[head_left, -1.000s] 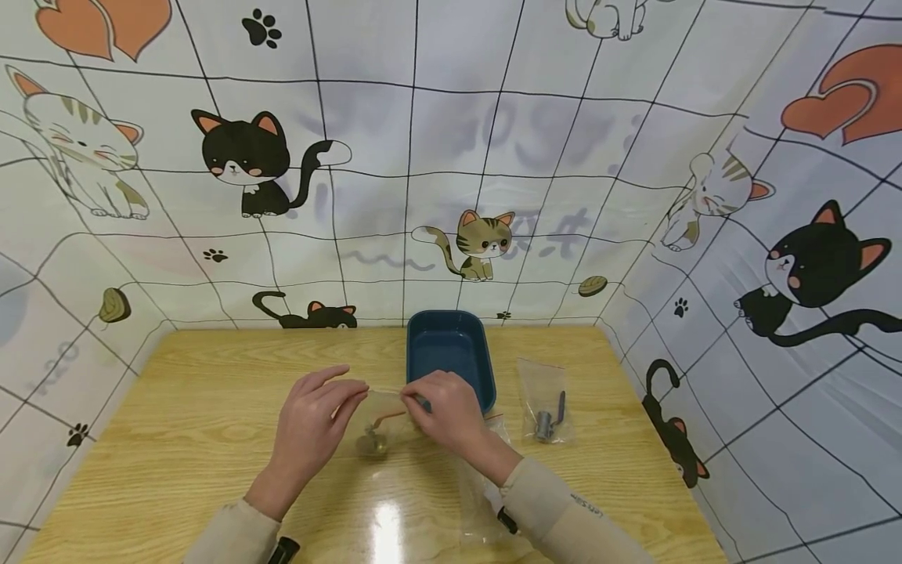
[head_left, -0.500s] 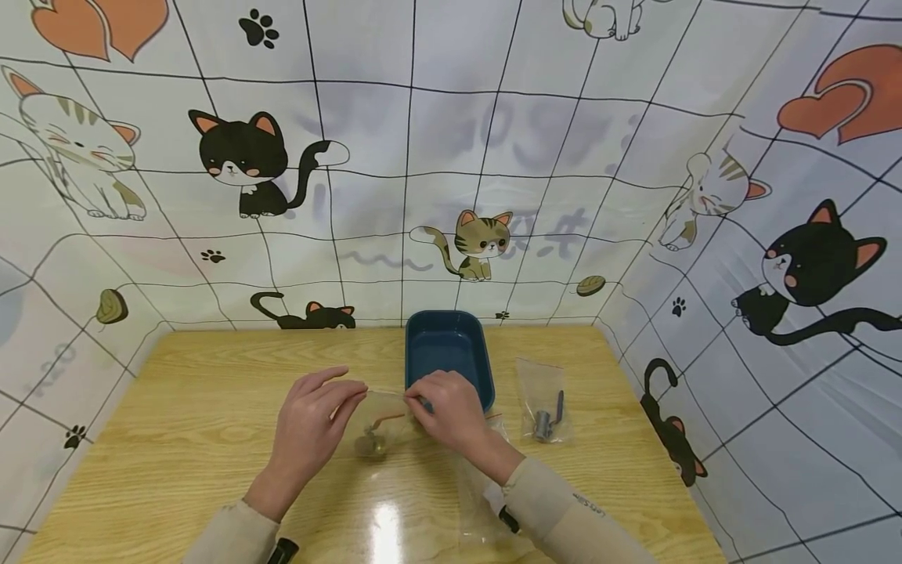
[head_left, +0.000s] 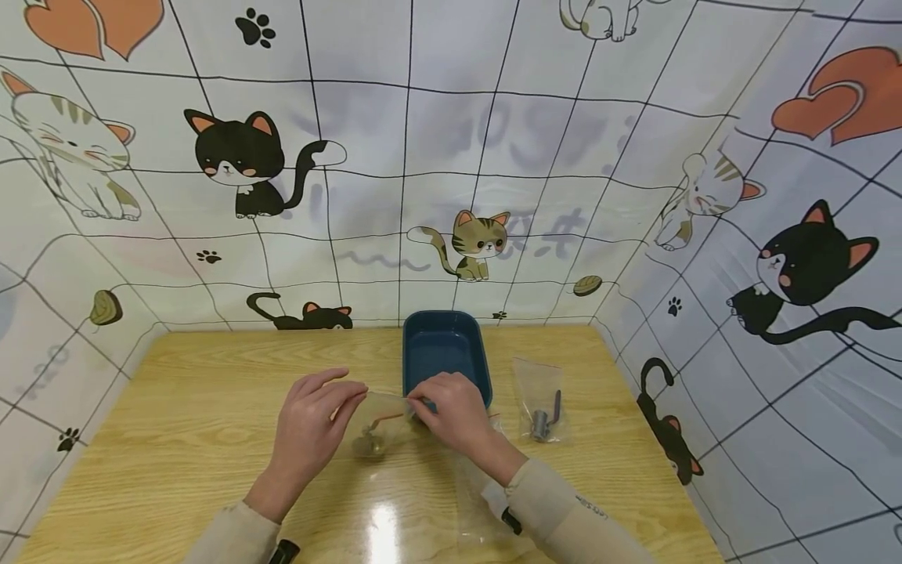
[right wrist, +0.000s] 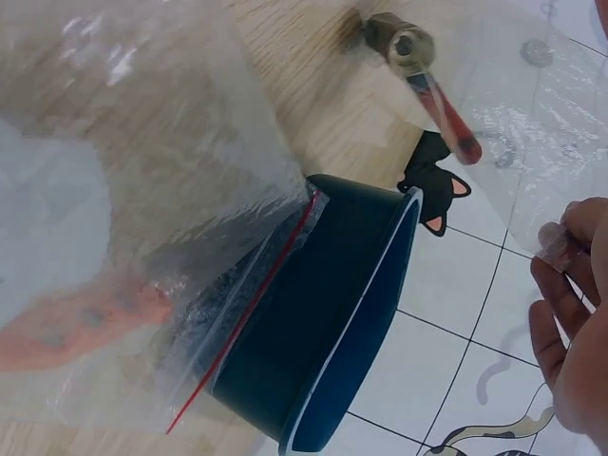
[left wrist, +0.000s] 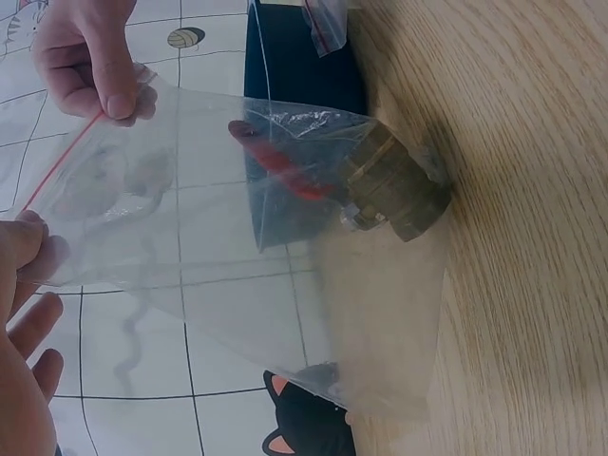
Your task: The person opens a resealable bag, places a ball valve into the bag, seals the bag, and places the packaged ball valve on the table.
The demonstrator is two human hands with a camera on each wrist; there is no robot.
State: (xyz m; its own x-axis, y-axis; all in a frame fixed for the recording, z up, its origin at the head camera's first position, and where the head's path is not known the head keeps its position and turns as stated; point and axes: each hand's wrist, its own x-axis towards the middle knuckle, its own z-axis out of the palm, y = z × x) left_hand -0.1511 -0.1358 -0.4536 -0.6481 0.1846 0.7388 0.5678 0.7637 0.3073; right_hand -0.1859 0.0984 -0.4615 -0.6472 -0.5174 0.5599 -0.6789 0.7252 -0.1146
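A clear zip bag [left wrist: 218, 209] with a red seal line hangs between my two hands. Inside, at its bottom, lies a brass ball valve [left wrist: 394, 185] with a red lever handle, low over the table. My left hand [head_left: 310, 435] pinches one upper corner of the bag between thumb and forefinger, other fingers extended. At the seal's other end, my right hand [head_left: 451, 415] pinches the edge with thumb and fingers. The left wrist view shows the red seal line stretched between both pinches.
A dark blue tray [right wrist: 313, 256] stands behind my right hand. To its right lies a zip bag with a grey valve [head_left: 541, 424]. Another clear bag [head_left: 472, 501], with something orange-red inside, lies under my right forearm. Cat-print cloth [head_left: 366, 196] walls the wooden table [head_left: 211, 407].
My right fingertips have slid slightly right along the bag's top edge, away from my left hand. The left hand keeps its pinch in place, and the head view has turned a little.
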